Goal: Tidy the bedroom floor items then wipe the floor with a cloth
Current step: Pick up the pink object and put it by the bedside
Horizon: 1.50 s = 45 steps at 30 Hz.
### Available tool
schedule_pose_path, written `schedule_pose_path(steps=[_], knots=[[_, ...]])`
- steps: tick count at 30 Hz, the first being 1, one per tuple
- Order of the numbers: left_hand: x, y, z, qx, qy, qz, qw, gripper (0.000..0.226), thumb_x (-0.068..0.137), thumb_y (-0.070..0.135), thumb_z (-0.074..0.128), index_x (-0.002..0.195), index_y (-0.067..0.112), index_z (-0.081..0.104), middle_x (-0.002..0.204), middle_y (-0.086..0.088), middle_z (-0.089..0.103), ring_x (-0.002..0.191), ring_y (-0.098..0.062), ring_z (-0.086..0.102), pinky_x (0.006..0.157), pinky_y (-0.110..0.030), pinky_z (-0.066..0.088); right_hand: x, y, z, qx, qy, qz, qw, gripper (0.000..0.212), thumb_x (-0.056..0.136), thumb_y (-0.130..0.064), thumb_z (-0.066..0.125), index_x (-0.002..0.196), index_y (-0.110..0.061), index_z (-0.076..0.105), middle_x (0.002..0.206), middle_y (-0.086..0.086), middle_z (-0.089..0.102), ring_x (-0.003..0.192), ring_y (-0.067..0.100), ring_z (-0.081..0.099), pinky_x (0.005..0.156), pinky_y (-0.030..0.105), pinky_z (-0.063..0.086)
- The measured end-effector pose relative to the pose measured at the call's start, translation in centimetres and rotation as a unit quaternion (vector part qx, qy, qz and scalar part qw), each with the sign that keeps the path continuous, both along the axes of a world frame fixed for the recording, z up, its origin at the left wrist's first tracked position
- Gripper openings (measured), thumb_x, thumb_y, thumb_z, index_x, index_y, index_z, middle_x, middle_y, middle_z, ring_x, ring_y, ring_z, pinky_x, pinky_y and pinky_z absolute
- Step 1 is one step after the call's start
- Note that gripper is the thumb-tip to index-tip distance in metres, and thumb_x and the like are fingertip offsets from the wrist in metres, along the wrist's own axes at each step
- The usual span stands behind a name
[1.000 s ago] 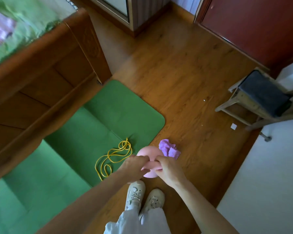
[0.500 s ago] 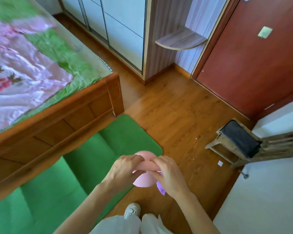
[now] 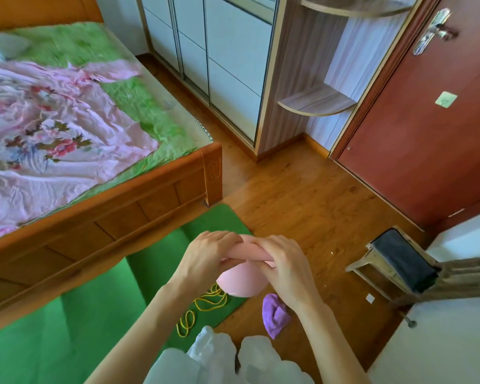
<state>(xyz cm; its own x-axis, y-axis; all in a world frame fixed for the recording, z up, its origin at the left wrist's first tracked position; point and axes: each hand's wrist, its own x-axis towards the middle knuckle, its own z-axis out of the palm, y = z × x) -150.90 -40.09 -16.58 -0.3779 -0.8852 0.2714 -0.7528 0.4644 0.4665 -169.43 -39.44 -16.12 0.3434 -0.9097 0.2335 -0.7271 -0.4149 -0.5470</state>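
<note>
Both hands hold a soft, rounded pale pink object (image 3: 243, 281) at chest height, above the floor.

I see the left hand (image 3: 203, 259) and right hand (image 3: 286, 268), each grip grasping its folded top edge. Below, a crumpled purple cloth (image 3: 275, 314) lies on the wooden floor (image 3: 302, 195) beside a green mat (image 3: 67, 328) with a coiled yellow cord (image 3: 205, 303).

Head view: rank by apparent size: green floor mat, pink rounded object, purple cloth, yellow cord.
1. Green floor mat, by far the largest.
2. Pink rounded object, held up nearer the camera, so inflated and partly hidden.
3. Yellow cord and purple cloth: similar, cord partly hidden; no ranking.
</note>
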Motion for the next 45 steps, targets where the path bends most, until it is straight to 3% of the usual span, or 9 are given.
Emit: schedule_pose_path(steps=[5,9,15,23,27,31,35,39,45], knots=[[1.0,0.6,0.4,0.013,0.016,0.041,0.999,0.025,0.073,0.037,0.068,0.090,0.020,0.062,0.081,0.011,0.065,0.071,-0.007,0.052,0.065,-0.019,0.036,1.2,-0.5,0.3,0.002,-0.005,0.018,1.000,0.029,0.083,-0.032,0.059,0.110,-0.025,0.064,0.089,-0.010,0.064,0.081,0.007,0.053,0.070,0.021,0.039],[2.3,0.8,0.6,0.041,0.035,0.074,0.996,0.022,0.068,0.025,0.072,0.086,0.021,0.060,0.077,0.013,0.064,0.067,-0.009,0.052,0.067,-0.009,0.028,2.7,-0.9,0.4,0.012,0.000,0.037,0.999,0.031,0.081,-0.034,0.060,0.112,-0.028,0.064,0.091,-0.012,0.064,0.083,0.008,0.055,0.073,0.020,0.040],[4.6,1.7,1.2,0.053,0.031,0.134,0.989,0.022,0.058,0.018,0.066,0.078,0.021,0.059,0.070,0.013,0.062,0.061,-0.011,0.052,0.066,-0.008,0.029,5.8,-1.2,1.2,-0.008,-0.022,0.054,0.998,0.024,0.071,-0.029,0.067,0.095,-0.025,0.068,0.079,-0.013,0.065,0.070,0.002,0.050,0.066,0.008,0.032],[5.7,5.3,3.0,0.045,0.031,0.286,0.957,0.028,0.052,0.014,0.070,0.077,0.022,0.060,0.070,0.013,0.063,0.062,-0.009,0.053,0.063,-0.006,0.026,8.5,-2.2,2.6,-0.015,-0.056,0.202,0.978,0.028,0.074,-0.027,0.064,0.101,-0.033,0.064,0.080,-0.014,0.064,0.074,0.004,0.053,0.067,0.014,0.031],[4.9,8.1,3.2,0.040,0.054,0.382,0.922,0.027,0.053,0.013,0.067,0.078,0.020,0.062,0.072,0.012,0.064,0.062,-0.011,0.050,0.066,-0.008,0.028,9.5,-1.9,2.8,0.000,-0.077,0.270,0.960,0.026,0.073,-0.032,0.057,0.098,-0.033,0.063,0.079,-0.013,0.065,0.073,0.007,0.055,0.068,0.021,0.037],[4.3,11.4,3.2,0.050,0.078,0.462,0.882,0.023,0.057,0.016,0.062,0.079,0.021,0.063,0.073,0.011,0.065,0.065,-0.013,0.054,0.064,-0.018,0.034,10.8,-0.4,2.7,0.008,-0.062,0.332,0.941,0.022,0.074,-0.032,0.061,0.095,-0.033,0.068,0.081,-0.014,0.066,0.075,0.007,0.056,0.071,0.018,0.035],[4.0,15.3,3.1,0.047,0.087,0.519,0.849,0.023,0.059,0.008,0.071,0.078,0.019,0.065,0.073,0.010,0.067,0.065,-0.007,0.051,0.066,-0.007,0.028,12.3,1.8,2.3,0.039,-0.057,0.387,0.919,0.020,0.076,-0.032,0.061,0.094,-0.029,0.071,0.082,-0.014,0.067,0.075,0.004,0.054,0.072,0.020,0.036],[4.2,20.3,2.7,0.048,0.090,0.572,0.814,0.022,0.067,0.009,0.077,0.084,0.016,0.066,0.080,0.008,0.068,0.069,-0.005,0.050,0.072,-0.007,0.028,14.6,5.2,2.0,0.066,-0.047,0.452,0.888,0.023,0.073,-0.029,0.065,0.095,-0.027,0.072,0.085,-0.012,0.070,0.075,-0.002,0.049,0.073,0.015,0.034],[5.5,27.7,2.0,0.053,0.097,0.653,0.749,0.024,0.068,0.010,0.079,0.088,0.017,0.066,0.085,0.009,0.069,0.071,-0.001,0.048,0.075,-0.009,0.029,19.3,11.3,1.6,0.088,-0.020,0.541,0.836,0.027,0.069,-0.025,0.068,0.095,-0.022,0.072,0.087,-0.008,0.071,0.079,0.008,0.061,0.078,0.013,0.033]])
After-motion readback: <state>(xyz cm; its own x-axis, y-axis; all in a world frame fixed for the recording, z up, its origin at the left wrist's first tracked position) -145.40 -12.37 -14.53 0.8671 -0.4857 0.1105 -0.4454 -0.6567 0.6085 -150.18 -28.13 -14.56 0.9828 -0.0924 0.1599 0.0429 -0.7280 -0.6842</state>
